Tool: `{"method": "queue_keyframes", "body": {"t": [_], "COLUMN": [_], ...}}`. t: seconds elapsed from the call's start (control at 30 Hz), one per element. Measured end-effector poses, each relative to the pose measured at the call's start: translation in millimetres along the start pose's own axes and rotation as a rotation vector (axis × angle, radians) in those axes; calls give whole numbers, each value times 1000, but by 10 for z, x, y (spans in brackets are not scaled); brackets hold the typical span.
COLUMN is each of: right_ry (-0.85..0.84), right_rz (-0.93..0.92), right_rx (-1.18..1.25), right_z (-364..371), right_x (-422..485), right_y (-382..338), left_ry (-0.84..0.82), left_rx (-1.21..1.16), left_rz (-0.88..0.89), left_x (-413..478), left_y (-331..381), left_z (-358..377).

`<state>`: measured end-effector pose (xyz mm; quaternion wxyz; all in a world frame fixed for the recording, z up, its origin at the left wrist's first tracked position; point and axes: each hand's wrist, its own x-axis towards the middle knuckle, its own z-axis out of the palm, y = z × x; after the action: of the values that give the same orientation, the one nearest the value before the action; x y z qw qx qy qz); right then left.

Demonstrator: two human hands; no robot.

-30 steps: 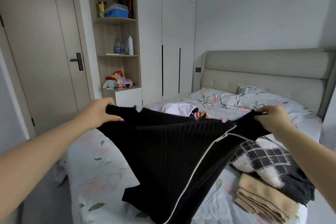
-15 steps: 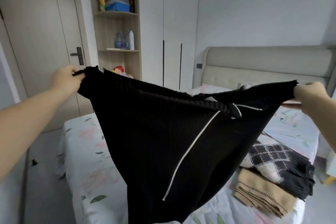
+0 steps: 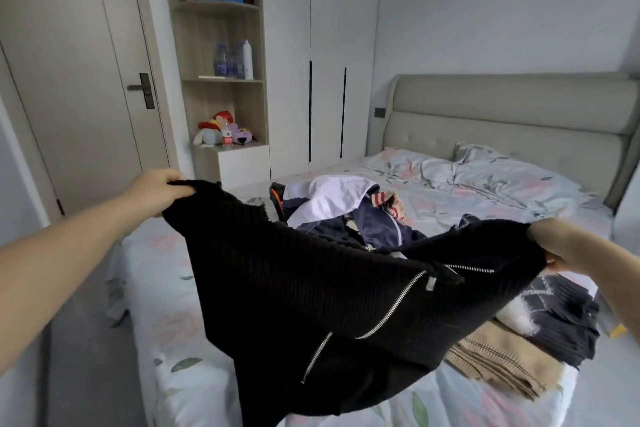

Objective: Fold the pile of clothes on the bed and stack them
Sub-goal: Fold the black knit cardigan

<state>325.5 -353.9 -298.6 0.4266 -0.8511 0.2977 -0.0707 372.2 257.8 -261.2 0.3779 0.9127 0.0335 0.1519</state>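
Black sweater (image 3: 311, 288) was lowered since half a second back and stretched over the near bed (image 3: 162, 288), corners gripped by the left hand (image 3: 156, 191) and right hand (image 3: 568, 246). Probably about to be laid flat for folding, tbh.

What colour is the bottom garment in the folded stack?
The bottom garment is tan with thin dark lines; the head view shows it.
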Motion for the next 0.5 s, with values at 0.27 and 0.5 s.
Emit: {"method": "queue_keyframes", "body": {"t": [0.27,0.5], "right_ry": [-376,-350], "right_rz": [-116,-249], "right_rx": [-283,-332], "right_z": [517,1484], "right_x": [-128,-174], "right_y": [238,264], "left_ry": [-892,-736], "left_rx": [-68,125], "left_rz": [-36,-200], "left_x": [-496,-596], "left_y": [-134,-707], "left_z": [641,1513]}}
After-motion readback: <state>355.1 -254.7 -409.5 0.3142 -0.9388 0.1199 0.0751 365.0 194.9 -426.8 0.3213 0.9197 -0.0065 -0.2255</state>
